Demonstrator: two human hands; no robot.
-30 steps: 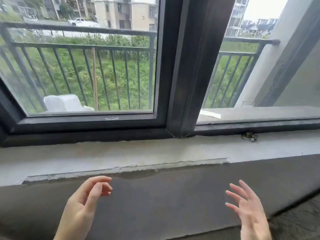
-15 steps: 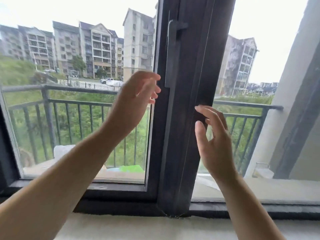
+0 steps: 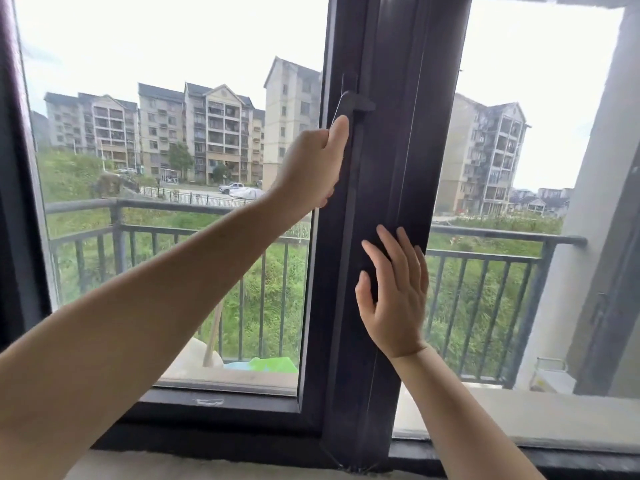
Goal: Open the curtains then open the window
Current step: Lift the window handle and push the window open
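1. Head view, only view on record. Window [image 3: 381, 216]: dark-framed, central upright post running top to bottom of frame; glazed sash on the left, the right side looks unglazed or already open, though that cannot be told for certain. No curtain visible anywhere, so that step is judged done.
2. Handle [image 3: 351, 109]: slim dark lever mounted on the sash edge, hanging downward along the post.
3. Left hand [image 3: 311, 164]: closed in a fist around the lower part of the handle, thumb lying up along it. Grip judged firm, but the inner fingers are hidden.
4. Right hand [image 3: 394, 296]: spread flat, fingers extended, palm against the post below the handle; holds nothing.
5. Railing [image 3: 180, 206]: balcony bars outside, well apart from the sash; apartment blocks beyond.
6. Sill [image 3: 242, 469]: pale ledge at the bottom edge, under both forearms.
7. Risks, as judgement:
   - Right fingers lie close to the seam between sash and post; a sash that moves suddenly could pinch them.
   - Lever turned the wrong way or only partly would leave the latch engaged; pulling then strains the handle.
   - Low grip on the lever could slip off its end.
   - Sash freed abruptly could swing hard against its stop.
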